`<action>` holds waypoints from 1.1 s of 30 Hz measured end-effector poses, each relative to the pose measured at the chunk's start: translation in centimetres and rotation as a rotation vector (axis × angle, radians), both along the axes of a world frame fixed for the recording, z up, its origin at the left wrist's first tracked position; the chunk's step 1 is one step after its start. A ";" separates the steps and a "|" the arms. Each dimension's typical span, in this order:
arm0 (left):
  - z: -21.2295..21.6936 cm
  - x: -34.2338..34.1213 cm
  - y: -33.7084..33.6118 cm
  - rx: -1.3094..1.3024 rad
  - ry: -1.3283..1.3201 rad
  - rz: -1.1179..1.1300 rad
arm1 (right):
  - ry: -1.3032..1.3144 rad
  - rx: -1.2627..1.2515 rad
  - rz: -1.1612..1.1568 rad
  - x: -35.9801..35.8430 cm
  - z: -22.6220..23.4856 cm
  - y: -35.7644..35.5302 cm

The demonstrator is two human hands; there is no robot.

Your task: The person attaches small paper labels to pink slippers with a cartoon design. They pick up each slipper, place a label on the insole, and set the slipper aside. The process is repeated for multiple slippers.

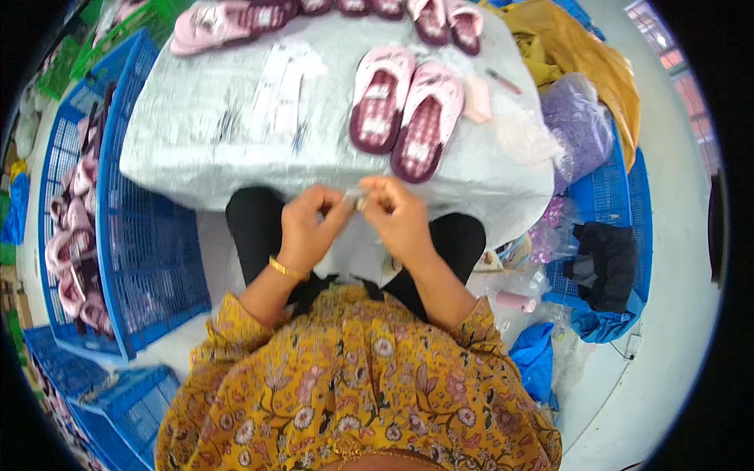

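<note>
My left hand (312, 226) and my right hand (397, 218) meet over my lap, just off the table's near edge. Both have thumb and fingers pinched around a small pale thing (357, 199), too small and blurred to name. Just beyond, on the table (188, 145) with its silvery sheet, lie a left slipper (381, 106) and a right slipper (426, 122) side by side, pink with maroon checked insoles. White paper strips (280, 94) lie farther left, with small dark thin pieces (228, 124) beside them.
More pink slippers (212, 27) line the far edge. A pink block (477, 99) and a thin marker-like stick (503, 81) lie right of the pair. At left stands a blue crate (153, 243) beside slippers; at right are a purple bag (577, 125), yellow cloth (605, 74) and dark cloth (609, 263).
</note>
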State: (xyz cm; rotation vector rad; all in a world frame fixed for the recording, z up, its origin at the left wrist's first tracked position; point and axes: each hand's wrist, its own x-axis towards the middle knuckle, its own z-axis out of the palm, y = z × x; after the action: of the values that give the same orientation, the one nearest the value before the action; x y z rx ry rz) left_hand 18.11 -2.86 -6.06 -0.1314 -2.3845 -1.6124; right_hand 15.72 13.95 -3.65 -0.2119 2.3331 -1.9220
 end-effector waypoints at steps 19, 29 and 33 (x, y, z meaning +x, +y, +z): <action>0.4 -0.6 -0.9 0.008 -0.310 -0.317 | 0.275 0.318 0.194 1.5 -2.8 3.3; 0.7 -2.3 1.1 -0.135 -0.153 -0.441 | -0.070 0.105 0.139 1.1 -1.6 4.3; 0.3 -3.0 1.7 -0.124 -0.193 -0.452 | -0.082 0.094 0.127 1.1 -2.8 4.5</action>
State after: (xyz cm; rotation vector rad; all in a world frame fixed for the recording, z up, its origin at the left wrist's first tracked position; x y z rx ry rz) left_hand 15.07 -1.19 -5.79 -0.6028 -2.7508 -1.7222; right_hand 16.83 18.48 -6.41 -0.2614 2.2915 -1.7251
